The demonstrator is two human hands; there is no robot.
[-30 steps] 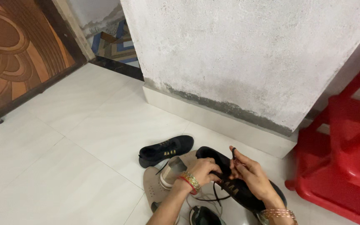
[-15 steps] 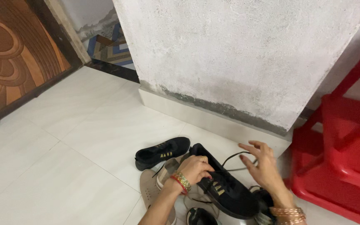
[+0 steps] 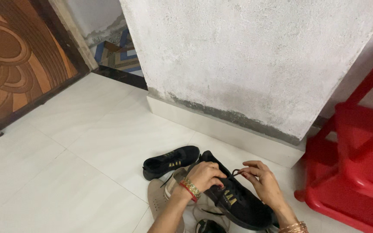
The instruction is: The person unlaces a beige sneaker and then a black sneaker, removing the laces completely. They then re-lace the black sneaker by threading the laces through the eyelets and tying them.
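A black lace-up shoe [image 3: 238, 203] with gold eyelet trim lies low in the frame on the white tiled floor [image 3: 87, 172], its opening turned toward the wall, worked on by a person seated above it. The left hand [image 3: 206, 174], wrist ringed with red and gold bangles [image 3: 190, 188], rests curled on the shoe's collar, fingers closed down over the tongue and laces. The right hand [image 3: 262, 181] pinches the end of a black lace [image 3: 234, 173] between thumb and fingertips just above the shoe, the other fingers loosely bent; gold bangles [image 3: 296, 226] show at that wrist on the frame's lower edge.

The matching black shoe [image 3: 171, 160] lies on its own just beyond the left hand, toe pointing left. Beige footwear [image 3: 160, 198] sits partly beneath the left forearm and the held shoe, and another dark shoe [image 3: 210, 226] is cut off by the bottom edge.

Behind the group rises a rough grey-white plastered wall [image 3: 247, 60] with a pale skirting [image 3: 221, 127] and a dark stained band above it. A red plastic chair [image 3: 355, 164] stands at right, close to the right arm. At far left is a carved brown wooden door [image 3: 14, 56], and beyond the wall's corner a strip of patterned blue and brown floor tile [image 3: 119, 54].
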